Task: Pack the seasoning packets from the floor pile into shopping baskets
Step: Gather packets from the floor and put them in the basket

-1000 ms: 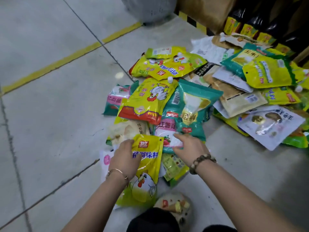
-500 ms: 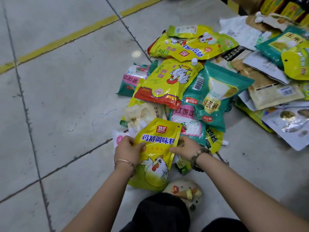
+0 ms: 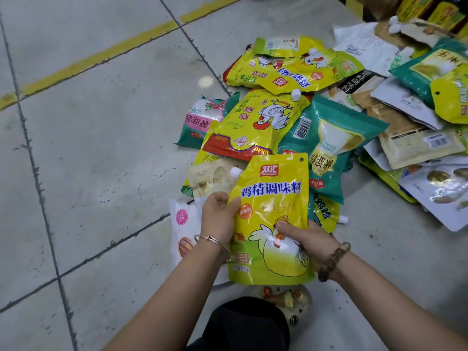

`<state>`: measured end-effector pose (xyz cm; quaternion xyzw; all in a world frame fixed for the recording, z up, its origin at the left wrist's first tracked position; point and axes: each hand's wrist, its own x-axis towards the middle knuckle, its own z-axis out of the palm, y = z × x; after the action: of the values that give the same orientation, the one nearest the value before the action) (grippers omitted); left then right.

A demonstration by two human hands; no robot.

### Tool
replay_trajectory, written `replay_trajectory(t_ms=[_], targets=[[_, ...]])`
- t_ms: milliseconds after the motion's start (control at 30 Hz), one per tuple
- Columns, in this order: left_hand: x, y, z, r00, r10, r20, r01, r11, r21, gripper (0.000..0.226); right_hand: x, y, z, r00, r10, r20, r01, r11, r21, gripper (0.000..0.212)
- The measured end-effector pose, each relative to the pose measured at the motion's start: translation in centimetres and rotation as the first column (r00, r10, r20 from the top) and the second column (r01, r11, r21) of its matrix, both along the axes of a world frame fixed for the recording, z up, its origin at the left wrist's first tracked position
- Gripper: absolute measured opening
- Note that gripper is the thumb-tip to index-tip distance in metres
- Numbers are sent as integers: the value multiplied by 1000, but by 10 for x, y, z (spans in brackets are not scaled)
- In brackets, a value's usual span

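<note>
Both hands, left hand and right hand, grip one yellow packet, fingers clamped; pile largely unpacked; no basket visible, perhaps off-frame.

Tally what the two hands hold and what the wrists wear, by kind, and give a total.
Yellow seasoning pouch, gripped by left hand and right hand: 1
Metal bangle, left wrist: 1
Bead bracelet, right wrist: 1
Total: 3
</note>
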<state>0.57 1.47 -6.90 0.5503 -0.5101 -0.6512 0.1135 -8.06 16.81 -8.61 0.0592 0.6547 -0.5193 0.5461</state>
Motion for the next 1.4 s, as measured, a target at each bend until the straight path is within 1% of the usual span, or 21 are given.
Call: replay_trajectory(t_ms=[33,67,133,167,200,233,267,300,367,433,533,600,633,733,833,967,1100,1200,1233,1333,1400], targets=[[1,0,-1,1000,-14,2,14,1000,-24,24,0,3,1,1000,-2,-22,3,1000,4,71],[4,1,-3,1000,-23,18,24,998,-66,23,1,6,1,999,-6,-54,7,1000,23,68],[14,-1,-11,995,-12,104,33,980,-196,19,1,10,-2,994,-5,-111,9,999,32,71],[19,-4,-17,988,17,150,24,965,-263,18,0,11,-3,992,-7,-130,12,999,35,64],[24,-7,-22,979,47,199,19,948,-318,21,0,11,-3,990,-19,-139,24,999,36,49],[27,-11,-26,963,65,261,35,931,-362,28,0,11,-2,989,-20,-147,25,999,33,33],[30,-15,-29,943,71,325,66,918,-392,39,0,12,-2,988,-24,-156,28,999,26,23],[31,-19,-32,927,67,369,95,910,-404,51,0,12,-1,985,-23,-171,28,999,22,19],[30,-27,-36,916,35,400,138,908,-395,74,0,13,0,980,-31,-195,36,999,19,19],[26,-30,-38,888,-14,460,208,904,-375,91,1,12,3,979,-48,-198,52,999,14,20],[22,-29,-42,778,-110,618,390,856,-339,111,2,12,3,976,-54,-209,59,998,19,21],[22,-28,-48,713,-156,683,474,826,-306,118,2,11,4,976,-51,-214,55,998,14,21],[21,-28,-52,698,-162,698,490,818,-300,120,2,12,5,977,-48,-209,51,999,7,21],[19,-28,-61,714,-99,693,444,830,-338,116,-1,16,8,980,-33,-195,35,999,6,21],[14,-20,-66,736,-13,677,410,804,-430,102,-4,24,10,979,-23,-202,28,999,25,21],[10,-8,-68,772,64,633,364,772,-521,88,-8,34,13,975,-25,-219,32,999,25,22],[11,-1,-65,811,105,575,324,738,-592,81,-12,48,15,974,-115,-194,127,990,54,15],[13,7,-58,861,109,496,274,724,-633,69,-15,61,17,963,-162,-215,179,982,65,14],[14,9,-55,886,83,455,243,754,-610,64,-16,65,16,961,-167,-219,185,981,63,15],[15,16,-42,933,50,357,118,893,-434,45,-16,72,16,964,-164,-209,182,981,66,15],[16,20,-34,947,36,320,95,918,-384,41,-16,76,15,965,-153,-211,172,982,73,14]])
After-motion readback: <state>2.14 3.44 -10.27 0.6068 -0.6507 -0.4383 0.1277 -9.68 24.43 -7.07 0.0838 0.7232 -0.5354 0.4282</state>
